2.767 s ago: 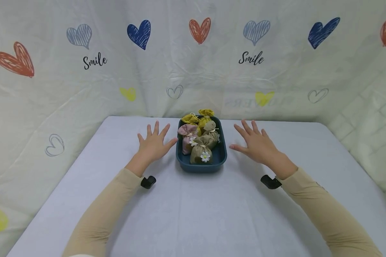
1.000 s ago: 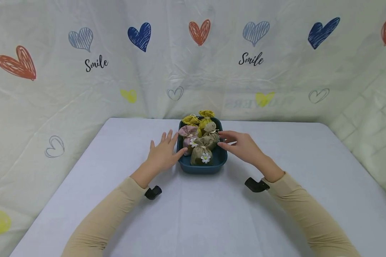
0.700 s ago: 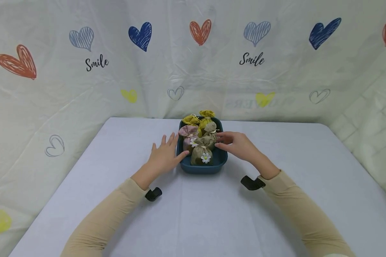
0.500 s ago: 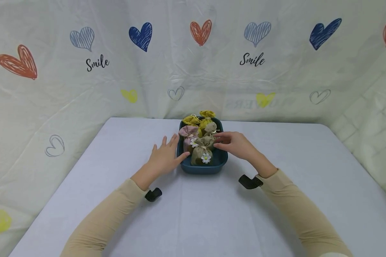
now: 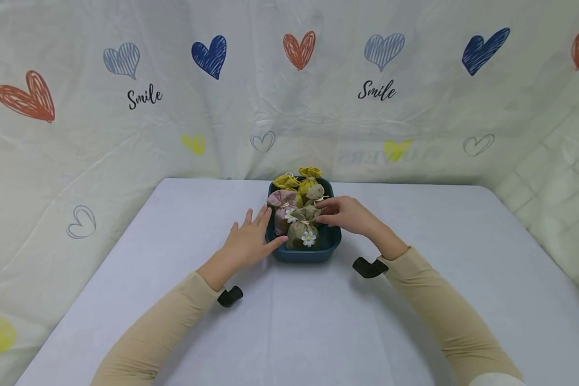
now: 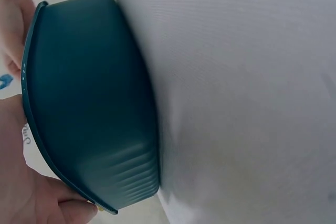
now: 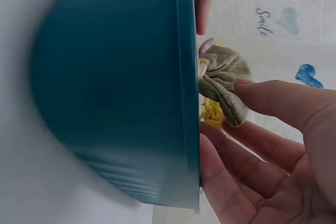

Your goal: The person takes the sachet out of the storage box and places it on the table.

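A dark blue-green tray [image 5: 305,256] holds several small tied cloth pouches. Nearest me is an olive pouch [image 5: 299,231] with a white daisy, and a second olive pouch [image 5: 316,194] sits behind it. The pink pouch [image 5: 282,199] lies to their left. Against the tray's left rim rests my left hand [image 5: 246,242], fingers spread. My right hand [image 5: 344,214] reaches over the right rim with bent, parted fingers. In the right wrist view, its thumb touches the gathered top of an olive pouch [image 7: 223,74]. Some right fingertips are hidden behind the rim.
Two yellow pouches [image 5: 310,185] stand at the tray's back. The tray sits near the far edge of a white-covered table [image 5: 289,321]. Behind the table hangs a white cloth [image 5: 251,96] printed with hearts.
Both hands, at first spread apart beside the tray, have come in. The left settles along the left rim; the right moves left over the olive pouches. Tray and pouches look unmoved.
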A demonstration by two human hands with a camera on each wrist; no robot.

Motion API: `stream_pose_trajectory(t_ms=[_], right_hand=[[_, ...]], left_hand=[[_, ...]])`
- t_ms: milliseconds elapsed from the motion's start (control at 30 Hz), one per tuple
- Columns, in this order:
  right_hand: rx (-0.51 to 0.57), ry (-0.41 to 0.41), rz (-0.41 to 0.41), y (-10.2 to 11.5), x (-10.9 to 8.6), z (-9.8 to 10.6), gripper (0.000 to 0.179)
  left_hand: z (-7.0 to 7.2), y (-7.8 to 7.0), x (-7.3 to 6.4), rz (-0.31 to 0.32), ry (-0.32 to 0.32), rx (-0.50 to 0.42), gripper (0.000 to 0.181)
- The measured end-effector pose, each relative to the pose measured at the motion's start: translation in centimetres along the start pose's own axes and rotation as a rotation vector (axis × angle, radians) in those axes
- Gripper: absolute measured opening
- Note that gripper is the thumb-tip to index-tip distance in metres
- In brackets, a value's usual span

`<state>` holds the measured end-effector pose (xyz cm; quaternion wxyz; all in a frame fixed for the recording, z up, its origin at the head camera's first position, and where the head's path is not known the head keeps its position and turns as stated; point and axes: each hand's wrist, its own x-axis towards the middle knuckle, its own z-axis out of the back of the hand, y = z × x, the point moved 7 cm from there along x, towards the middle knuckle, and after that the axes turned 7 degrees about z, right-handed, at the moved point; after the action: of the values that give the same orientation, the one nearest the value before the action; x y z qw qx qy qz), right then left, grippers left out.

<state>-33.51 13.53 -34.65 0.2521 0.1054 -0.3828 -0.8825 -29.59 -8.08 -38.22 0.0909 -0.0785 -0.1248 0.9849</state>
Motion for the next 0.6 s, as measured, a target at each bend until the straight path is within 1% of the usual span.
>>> stream_pose_trajectory(t_ms=[233,467,533,600], right_hand=[[0.045,0.021,-0.031,0.0,0.4,-0.5,0.050],[0.022,0.044,-0.070,-0.2,1.0,-1.1,0.057],[0.010,0.048,-0.071,-0.3,1.2,-1.3,0.053],[0.005,0.050,-0.069,-0.2,1.2,-1.5,0.044]], left_hand=[[-0.2,0.0,-0.1,-0.012,0.010,0.022,0.098],[-0.4,0.3,0.0,-0.007,0.032,0.041,0.103],[-0.4,0.3,0.0,-0.007,0.038,0.043,0.105],[-0.3,0.3,0.0,-0.012,0.042,0.045,0.107]])
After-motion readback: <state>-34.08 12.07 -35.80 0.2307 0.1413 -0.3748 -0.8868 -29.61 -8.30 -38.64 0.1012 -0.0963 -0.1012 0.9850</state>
